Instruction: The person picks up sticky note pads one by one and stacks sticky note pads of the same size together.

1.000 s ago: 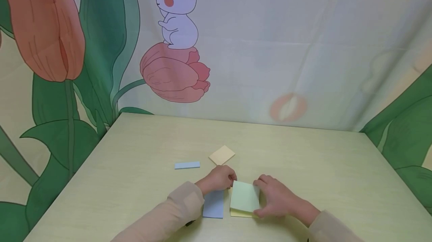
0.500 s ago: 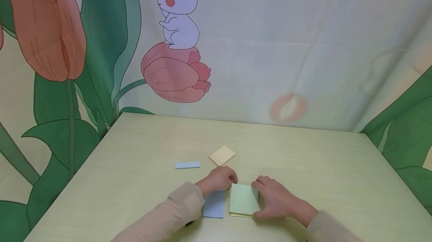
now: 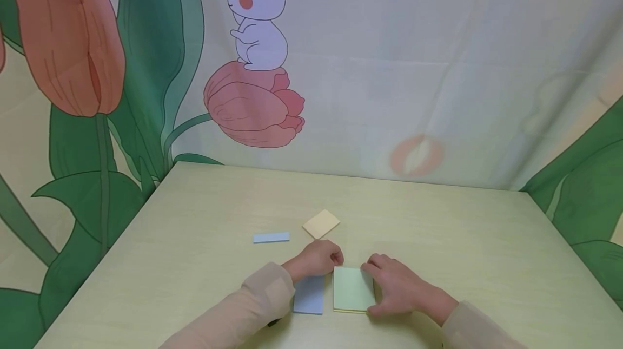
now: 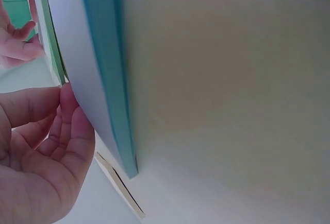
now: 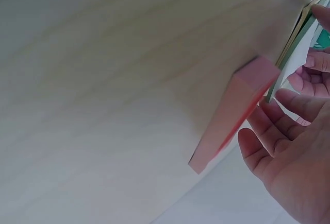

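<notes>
A pale green sticky-note pad lies squarely over a yellow pad, whose thin edge shows at the front. My right hand grips this stack along its right side, thumb at the near corner and fingers at the far one. At the far left corner, my left hand pinches the stack's edge with curled fingers and thumb. Under the left wrist is a blue pad, partly covered. A pinkish-red pad sits beside my right fingers in the right wrist view; it does not show in the head view.
Behind my left hand, a peach pad lies turned at an angle on the pale table. Further left is a narrow light-blue pad. A printed cloth with a rabbit and tulips hangs along the table's back edge.
The green pad has come down and lined up over the yellow one, which stuck out at the front and left before. My left hand stays nearly in place; the right shifted slightly.
</notes>
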A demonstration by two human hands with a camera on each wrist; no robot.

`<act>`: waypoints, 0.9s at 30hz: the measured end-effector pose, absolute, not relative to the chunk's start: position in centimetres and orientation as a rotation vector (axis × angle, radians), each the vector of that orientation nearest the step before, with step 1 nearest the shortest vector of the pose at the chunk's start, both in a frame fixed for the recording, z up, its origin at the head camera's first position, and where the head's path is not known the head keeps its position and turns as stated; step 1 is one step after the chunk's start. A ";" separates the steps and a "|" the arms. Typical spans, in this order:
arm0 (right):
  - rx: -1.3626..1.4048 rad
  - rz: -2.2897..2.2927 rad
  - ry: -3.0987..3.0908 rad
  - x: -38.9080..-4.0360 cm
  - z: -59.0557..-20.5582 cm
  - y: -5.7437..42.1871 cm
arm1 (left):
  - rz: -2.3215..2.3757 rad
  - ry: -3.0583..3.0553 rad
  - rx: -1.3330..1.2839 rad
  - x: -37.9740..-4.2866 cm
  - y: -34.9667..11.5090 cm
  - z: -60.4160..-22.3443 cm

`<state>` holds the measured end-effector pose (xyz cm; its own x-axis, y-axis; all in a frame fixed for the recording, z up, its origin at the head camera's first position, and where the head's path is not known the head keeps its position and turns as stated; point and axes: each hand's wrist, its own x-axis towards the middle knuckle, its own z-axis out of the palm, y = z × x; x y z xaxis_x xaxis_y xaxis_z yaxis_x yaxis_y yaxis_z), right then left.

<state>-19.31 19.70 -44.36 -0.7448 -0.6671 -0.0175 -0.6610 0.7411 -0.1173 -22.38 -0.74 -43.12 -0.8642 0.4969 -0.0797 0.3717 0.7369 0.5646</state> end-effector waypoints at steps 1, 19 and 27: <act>-1.101 -0.155 2.874 -19.3 -44.4 19.7 | 0.807 2.714 0.687 -22.4 -0.7 -43.1; -1.057 -0.095 2.865 -18.8 -44.2 19.6 | 0.772 2.722 0.685 -21.9 -0.7 -42.6; -1.083 -0.090 2.879 -18.7 -44.1 19.5 | 0.821 2.714 0.692 -21.7 -0.8 -42.7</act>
<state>-18.72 19.54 -44.14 -0.7505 -0.6597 -0.0393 -0.6560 0.7509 -0.0769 -21.68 -0.78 -42.68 -0.8644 0.4973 -0.0739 0.3731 0.7330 0.5687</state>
